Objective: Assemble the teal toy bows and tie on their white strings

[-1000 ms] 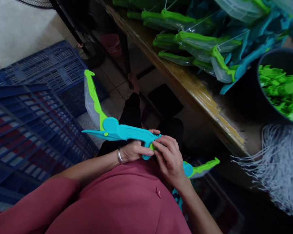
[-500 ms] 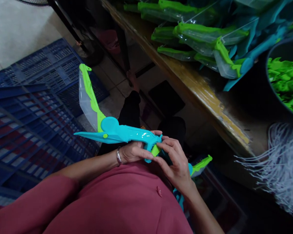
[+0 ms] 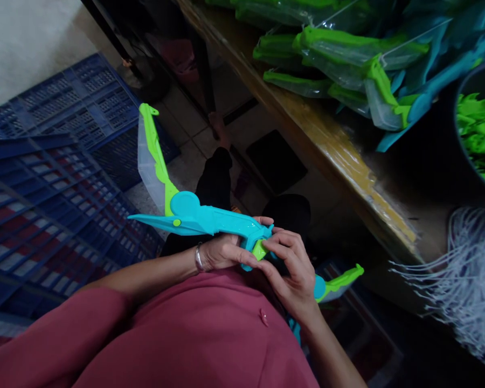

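A turquoise plastic toy bow lies across my lap, with a bright green limb and clear film at its left end. My left hand wraps under its grip, thumb along the near side. At the grip, a small green plastic piece sits in an opening, and the fingertips of my right hand pinch it. How deep it sits is hidden by the fingers. Past my right wrist another green limb with a turquoise disc shows; I cannot tell if it belongs to the same bow.
A wooden table at the right bears piled toy bows, a dark bucket of green pieces and a bundle of white strings. Blue plastic crates stand at the left. A pink container sits under the table.
The view has shifted slightly, so the bow appears a little further right. Both hands keep their hold, with the right fingers still at the small green piece.
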`<state>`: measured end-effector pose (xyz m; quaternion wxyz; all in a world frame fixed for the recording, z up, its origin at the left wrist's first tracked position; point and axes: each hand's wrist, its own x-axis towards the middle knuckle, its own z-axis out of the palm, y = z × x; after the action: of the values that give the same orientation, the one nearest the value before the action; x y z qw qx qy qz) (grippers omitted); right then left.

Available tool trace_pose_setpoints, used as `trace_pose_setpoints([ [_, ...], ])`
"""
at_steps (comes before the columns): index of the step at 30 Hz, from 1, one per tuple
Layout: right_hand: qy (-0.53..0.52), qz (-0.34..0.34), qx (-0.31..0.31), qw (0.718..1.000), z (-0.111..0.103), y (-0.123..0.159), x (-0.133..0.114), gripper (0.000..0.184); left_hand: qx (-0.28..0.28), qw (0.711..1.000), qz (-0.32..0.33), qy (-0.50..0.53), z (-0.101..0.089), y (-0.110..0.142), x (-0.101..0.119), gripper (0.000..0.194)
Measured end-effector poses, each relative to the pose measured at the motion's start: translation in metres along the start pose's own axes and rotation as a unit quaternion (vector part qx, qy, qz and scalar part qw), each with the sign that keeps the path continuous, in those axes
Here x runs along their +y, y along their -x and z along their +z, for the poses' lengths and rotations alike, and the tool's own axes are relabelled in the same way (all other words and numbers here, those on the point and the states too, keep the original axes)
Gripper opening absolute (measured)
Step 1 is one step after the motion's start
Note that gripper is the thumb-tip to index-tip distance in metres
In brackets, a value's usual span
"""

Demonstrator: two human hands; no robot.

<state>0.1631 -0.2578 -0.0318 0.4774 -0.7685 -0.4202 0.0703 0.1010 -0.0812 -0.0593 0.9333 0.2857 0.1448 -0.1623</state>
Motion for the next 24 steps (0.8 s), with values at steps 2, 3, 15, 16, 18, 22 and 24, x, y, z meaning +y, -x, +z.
trace_pose_setpoints([
  [2,-0.001,0.0,0.001,1.0,0.001,0.0,0.0,0.029,0.0,1.0,0.002,-0.006,-0.001,0.0,0.0,0.094],
  [3,-0.001,0.0,-0.001,1.0,0.001,0.0,0.0,0.029,-0.002,1.0,0.003,-0.008,-0.002,0.0,-0.001,0.096],
  [15,0.018,-0.014,-0.025,0.999,0.005,-0.008,-0.003,0.024,-0.017,0.998,0.027,-0.053,-0.009,0.006,-0.002,0.092],
  [16,0.024,-0.016,-0.033,0.999,0.004,-0.009,-0.004,0.023,-0.018,0.997,0.029,-0.062,-0.01,0.007,-0.001,0.09],
  [18,0.035,-0.022,-0.047,0.998,0.003,-0.01,-0.006,0.022,-0.018,0.996,0.035,-0.078,-0.011,0.008,-0.001,0.087],
  [22,0.038,-0.036,-0.062,0.997,0.003,-0.01,-0.007,0.022,-0.001,0.99,0.05,-0.129,-0.013,0.011,-0.002,0.08],
  [24,0.037,-0.042,-0.063,0.996,0.004,-0.009,-0.007,0.025,0.008,0.988,0.058,-0.141,-0.014,0.012,-0.003,0.077],
])
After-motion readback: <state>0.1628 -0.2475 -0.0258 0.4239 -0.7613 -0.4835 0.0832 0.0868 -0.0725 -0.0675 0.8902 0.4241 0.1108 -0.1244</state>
